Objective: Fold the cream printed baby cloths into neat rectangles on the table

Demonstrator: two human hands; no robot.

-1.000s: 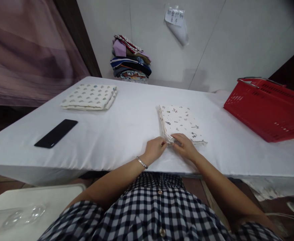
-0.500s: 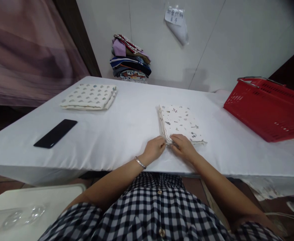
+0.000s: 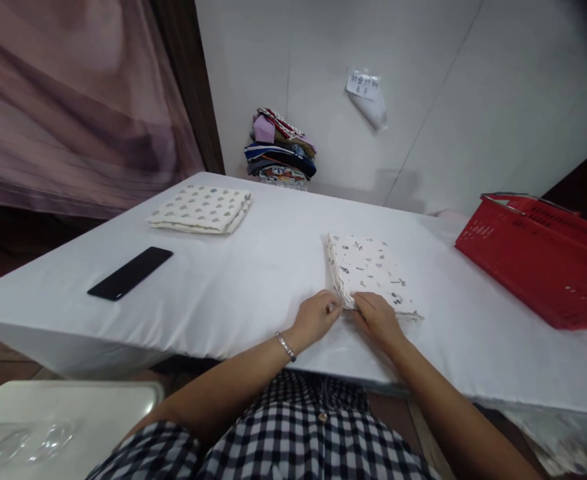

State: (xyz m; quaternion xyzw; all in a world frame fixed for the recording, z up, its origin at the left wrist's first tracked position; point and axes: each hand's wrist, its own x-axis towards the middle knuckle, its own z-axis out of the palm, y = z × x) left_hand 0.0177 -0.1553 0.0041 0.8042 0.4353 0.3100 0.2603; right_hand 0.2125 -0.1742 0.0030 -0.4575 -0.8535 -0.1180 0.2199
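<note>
A folded white cloth (image 3: 371, 267) with small printed figures lies on the white-covered table (image 3: 273, 267) in front of me. At its near left corner my left hand (image 3: 318, 315) pinches the layered edge between thumb and finger, a bracelet on the wrist. My right hand (image 3: 377, 319) grips the near edge just beside it, fingers on top and the thumb hidden beneath. Farther off to the left rests a second folded cloth (image 3: 202, 208), cream with small leaf-like marks, untouched.
A black phone (image 3: 131, 273) lies at the left. Against the wall rises a stack of folded fabrics (image 3: 281, 150). At the right sits a red basket (image 3: 538, 257). Below the table's left front edge is a white stool-like surface (image 3: 73, 407).
The view has shifted, so the table things appear lower and slightly to the right. Both hands stay at the cloth's near left corner, with the left fingers slightly rearranged.
</note>
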